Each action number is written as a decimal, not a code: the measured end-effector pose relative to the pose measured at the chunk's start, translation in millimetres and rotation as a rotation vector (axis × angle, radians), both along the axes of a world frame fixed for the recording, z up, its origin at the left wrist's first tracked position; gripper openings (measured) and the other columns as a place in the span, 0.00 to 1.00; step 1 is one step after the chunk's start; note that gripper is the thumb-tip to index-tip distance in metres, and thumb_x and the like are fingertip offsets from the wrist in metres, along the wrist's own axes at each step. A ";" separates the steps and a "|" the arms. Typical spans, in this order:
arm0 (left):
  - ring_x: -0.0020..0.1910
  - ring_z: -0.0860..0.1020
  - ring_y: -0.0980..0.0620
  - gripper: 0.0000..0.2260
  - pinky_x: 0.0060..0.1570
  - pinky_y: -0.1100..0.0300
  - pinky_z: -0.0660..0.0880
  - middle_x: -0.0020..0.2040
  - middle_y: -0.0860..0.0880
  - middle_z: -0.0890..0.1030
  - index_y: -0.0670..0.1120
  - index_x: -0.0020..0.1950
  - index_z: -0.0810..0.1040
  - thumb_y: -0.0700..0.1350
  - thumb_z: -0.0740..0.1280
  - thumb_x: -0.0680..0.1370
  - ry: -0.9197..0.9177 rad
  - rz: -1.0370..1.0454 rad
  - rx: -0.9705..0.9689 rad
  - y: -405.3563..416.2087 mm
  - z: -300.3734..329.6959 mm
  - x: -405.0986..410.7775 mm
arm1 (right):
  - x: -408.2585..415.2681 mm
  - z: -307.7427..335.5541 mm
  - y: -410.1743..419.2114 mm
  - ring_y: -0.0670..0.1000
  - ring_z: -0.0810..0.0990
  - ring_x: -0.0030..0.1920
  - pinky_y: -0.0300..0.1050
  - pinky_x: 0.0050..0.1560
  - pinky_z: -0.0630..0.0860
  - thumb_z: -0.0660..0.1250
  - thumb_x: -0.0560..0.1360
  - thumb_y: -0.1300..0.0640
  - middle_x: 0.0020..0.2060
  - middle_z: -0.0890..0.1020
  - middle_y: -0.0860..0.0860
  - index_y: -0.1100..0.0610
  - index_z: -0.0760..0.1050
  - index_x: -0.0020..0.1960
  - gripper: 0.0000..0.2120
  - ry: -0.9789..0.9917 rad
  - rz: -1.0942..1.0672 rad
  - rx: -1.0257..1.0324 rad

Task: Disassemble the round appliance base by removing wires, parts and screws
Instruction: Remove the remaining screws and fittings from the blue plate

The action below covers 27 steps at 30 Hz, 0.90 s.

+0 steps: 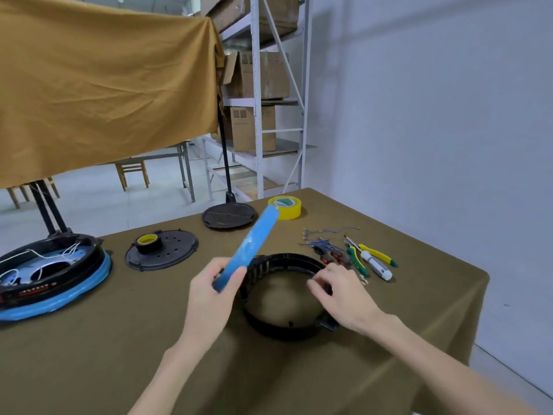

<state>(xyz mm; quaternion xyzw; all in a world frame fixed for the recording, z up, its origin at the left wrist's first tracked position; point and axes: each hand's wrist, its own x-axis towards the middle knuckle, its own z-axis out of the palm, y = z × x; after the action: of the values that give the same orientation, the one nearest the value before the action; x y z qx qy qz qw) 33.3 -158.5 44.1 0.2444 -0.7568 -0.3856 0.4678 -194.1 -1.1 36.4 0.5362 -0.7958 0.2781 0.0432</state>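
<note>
So your whole setup sits on the olive-green tablecloth point(389, 339), with a big mustard cloth point(104, 85) hanging across the back left and a metal shelf rack point(257, 100) full of cardboard boxes behind the table. Biggest thing on the table is the second round base point(51, 274) at the far left edge, blue band around its rim, white wires looping across its open top. The one you're actually working on is the black ring housing point(284, 295), sitting flat in the middle of the table right in front of you, open in the center so you see cloth through it. Beyond it to the left lies a perforated black cover plate point(176, 250) with a small yellow-cored black tape roll point(148, 242) on top, and further back there's another black round plate point(229, 215). Your left hand point(215, 292) has its fingers curled around the lower end of a long blue strip point(254, 244), which angles up and away toward the yellow tape roll point(285, 207). Your right hand point(344, 295) rests over the ring's right rim with the fingers bent down at it, but honestly can't tell if they're pinching anything. Off to the right: green-and-yellow pliers point(359, 259), a screwdriver point(375, 263), and a little tangle of blue wires point(323, 239).
</note>
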 end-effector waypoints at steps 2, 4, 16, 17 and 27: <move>0.35 0.75 0.61 0.06 0.34 0.71 0.71 0.39 0.55 0.82 0.53 0.47 0.81 0.48 0.69 0.83 0.199 0.118 0.143 -17.5 13.1 -3.0 | 7.2 -7.4 -0.4 0.42 0.75 0.49 0.42 0.62 0.65 0.56 0.79 0.31 0.45 0.80 0.42 0.45 0.81 0.49 0.23 0.079 0.142 0.172; 0.38 0.78 0.62 0.08 0.37 0.69 0.75 0.38 0.57 0.82 0.50 0.47 0.82 0.50 0.68 0.84 0.378 0.175 0.340 -35.2 20.2 -5.6 | 13.0 -10.9 -3.8 0.41 0.77 0.46 0.38 0.61 0.67 0.57 0.76 0.27 0.42 0.82 0.41 0.46 0.82 0.48 0.26 0.038 0.225 0.263; 0.54 0.83 0.50 0.09 0.66 0.48 0.77 0.58 0.47 0.83 0.42 0.64 0.75 0.43 0.63 0.86 0.503 0.019 1.098 -91.3 -38.1 -11.8 | 3.2 4.7 -4.7 0.45 0.71 0.34 0.43 0.36 0.67 0.70 0.74 0.35 0.32 0.74 0.42 0.46 0.72 0.32 0.20 -0.089 0.343 0.098; 0.54 0.83 0.50 0.09 0.65 0.49 0.77 0.58 0.46 0.84 0.42 0.66 0.75 0.43 0.62 0.87 0.477 -0.014 1.100 -90.8 -39.5 -14.6 | 2.0 10.6 -5.8 0.45 0.70 0.32 0.42 0.35 0.66 0.71 0.74 0.37 0.31 0.73 0.43 0.46 0.70 0.31 0.20 -0.160 0.331 0.032; 0.34 0.87 0.50 0.16 0.34 0.54 0.85 0.41 0.43 0.87 0.39 0.53 0.79 0.53 0.68 0.83 -0.411 0.159 0.621 -89.6 -39.4 -44.1 | 5.0 25.1 8.6 0.49 0.69 0.34 0.34 0.34 0.60 0.68 0.75 0.35 0.30 0.72 0.44 0.48 0.70 0.32 0.21 0.099 0.328 0.044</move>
<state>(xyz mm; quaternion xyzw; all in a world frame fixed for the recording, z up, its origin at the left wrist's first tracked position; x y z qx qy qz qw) -10.8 -248.1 4.7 0.5047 -0.6605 -0.5021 0.2384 -189.1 7.5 61.5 0.6728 -0.7003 0.2373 0.0243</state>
